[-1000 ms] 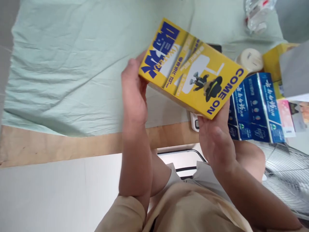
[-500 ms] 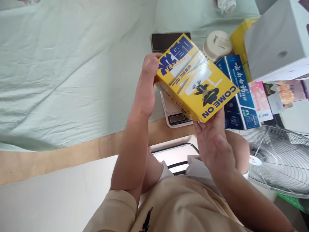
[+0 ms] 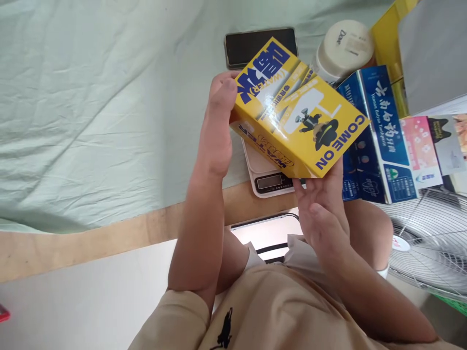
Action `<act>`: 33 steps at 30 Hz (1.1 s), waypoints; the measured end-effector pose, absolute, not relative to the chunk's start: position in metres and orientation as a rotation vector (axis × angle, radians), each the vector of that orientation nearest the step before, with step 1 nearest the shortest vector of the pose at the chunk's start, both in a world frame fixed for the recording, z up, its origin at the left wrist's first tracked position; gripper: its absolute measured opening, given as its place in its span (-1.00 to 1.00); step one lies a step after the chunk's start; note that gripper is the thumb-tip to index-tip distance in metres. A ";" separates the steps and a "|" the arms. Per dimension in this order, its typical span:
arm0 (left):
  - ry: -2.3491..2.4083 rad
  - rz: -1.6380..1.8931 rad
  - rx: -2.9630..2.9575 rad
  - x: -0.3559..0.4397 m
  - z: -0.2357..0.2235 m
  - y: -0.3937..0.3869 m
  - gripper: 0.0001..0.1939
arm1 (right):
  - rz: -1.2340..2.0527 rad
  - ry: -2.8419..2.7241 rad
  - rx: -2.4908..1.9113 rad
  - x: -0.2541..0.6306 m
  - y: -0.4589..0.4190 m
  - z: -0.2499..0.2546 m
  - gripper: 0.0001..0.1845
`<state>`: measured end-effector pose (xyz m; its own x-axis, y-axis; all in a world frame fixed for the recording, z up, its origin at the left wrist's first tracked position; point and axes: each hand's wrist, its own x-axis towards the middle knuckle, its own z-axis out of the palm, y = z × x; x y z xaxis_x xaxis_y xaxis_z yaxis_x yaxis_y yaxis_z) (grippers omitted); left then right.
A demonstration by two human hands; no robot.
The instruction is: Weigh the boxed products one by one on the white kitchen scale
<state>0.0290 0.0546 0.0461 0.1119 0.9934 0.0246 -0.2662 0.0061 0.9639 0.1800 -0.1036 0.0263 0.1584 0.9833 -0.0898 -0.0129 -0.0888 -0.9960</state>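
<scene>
Between my two hands is a yellow cardboard box (image 3: 302, 112) with blue lettering and a cartoon figure, held tilted in the air. My left hand (image 3: 219, 119) grips its left end, thumb on the near edge and the other fingers hidden behind it. Under the lower right corner, my right hand (image 3: 323, 209) supports the box from below with its fingertips partly hidden. A white digital scale (image 3: 260, 170) lies beneath the box, its display showing and most of its plate covered. Just behind the box lies a dark phone (image 3: 248, 48).
On the right stand a white Dove jar (image 3: 345, 46), a blue toothpaste box (image 3: 386, 126), a pink box (image 3: 419, 146) and a large grey-white box (image 3: 434, 53). A fan (image 3: 430, 243) is at the lower right. Pale green cloth (image 3: 109, 121) covers the surface above a wooden edge (image 3: 120, 240).
The yellow box has turned slightly, showing more of its lettered long side, and both hands still hold it. The camera view has shifted a little, so the items at right sit farther right.
</scene>
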 end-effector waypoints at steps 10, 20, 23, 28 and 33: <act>0.889 1.272 1.059 0.028 0.041 0.054 -0.74 | 1.187 -1.008 -1.279 0.182 -0.097 0.024 -0.10; 0.916 1.290 1.017 0.038 0.049 0.048 -0.79 | 1.099 -1.135 -1.213 0.177 -0.120 0.019 -0.19; 0.888 1.319 1.011 0.035 0.046 0.051 -0.82 | 1.086 -1.136 -1.220 0.180 -0.123 0.022 -0.23; 0.939 1.419 1.036 0.019 0.036 0.057 -0.79 | 0.988 -1.147 -1.252 0.185 -0.134 0.029 -0.27; 0.996 1.337 1.002 0.014 0.035 0.054 -0.70 | 0.953 -1.157 -1.261 0.192 -0.142 0.027 -0.33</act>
